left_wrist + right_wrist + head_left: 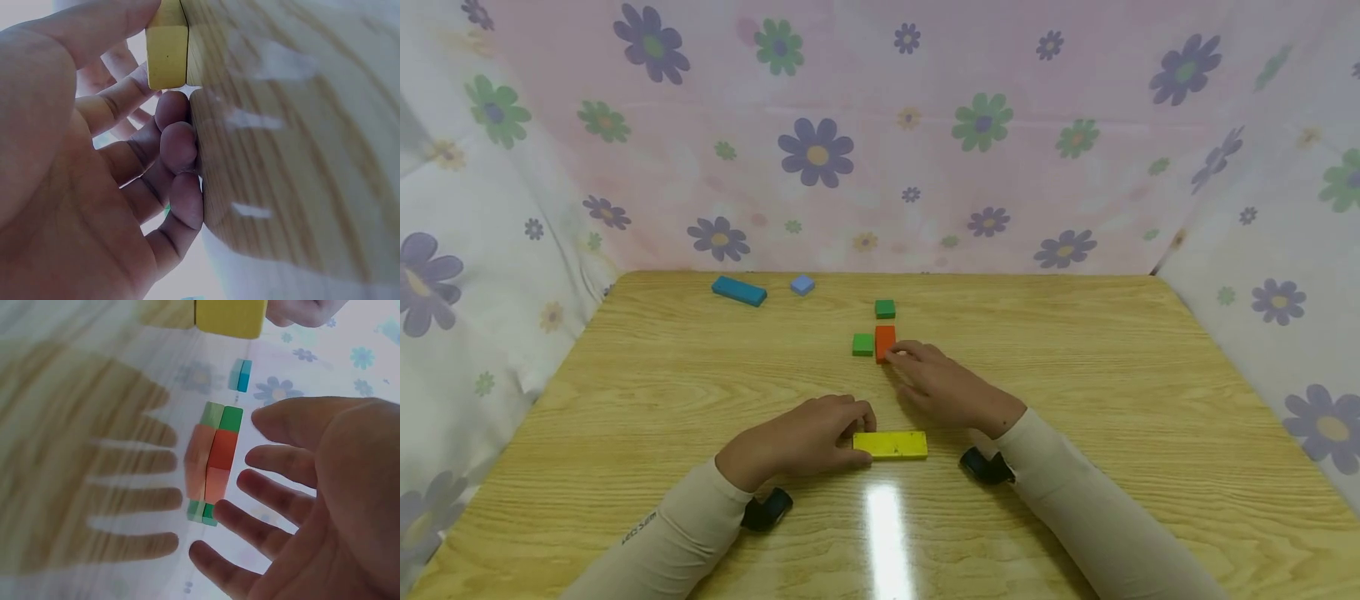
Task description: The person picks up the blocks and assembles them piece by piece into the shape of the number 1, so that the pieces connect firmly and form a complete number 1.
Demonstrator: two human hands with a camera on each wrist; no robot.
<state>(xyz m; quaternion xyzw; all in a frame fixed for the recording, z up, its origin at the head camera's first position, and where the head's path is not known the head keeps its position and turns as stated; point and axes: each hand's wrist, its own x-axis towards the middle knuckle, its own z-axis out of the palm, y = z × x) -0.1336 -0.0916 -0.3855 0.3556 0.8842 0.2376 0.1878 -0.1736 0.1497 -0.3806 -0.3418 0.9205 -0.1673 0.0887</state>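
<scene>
My left hand (808, 435) pinches the left end of a long yellow block (895, 446), thumb on its near side and a finger on the far side. In the left wrist view the yellow block (167, 59) sits between thumb and index finger, other fingers curling below. My right hand (951, 387) is by a red block (885, 337), fingertips at its near right edge. The right wrist view shows those fingers (275, 497) spread and extended beside the red block (222, 453). A light green block (862, 345) lies just left of the red one, a darker green block (885, 309) behind it.
A long blue block (739, 291) and a small light blue block (802, 286) lie near the back edge of the wooden table (1075, 350). Flowered cloth (880, 158) hangs behind and at both sides. A bright light reflection falls on the tabletop in front.
</scene>
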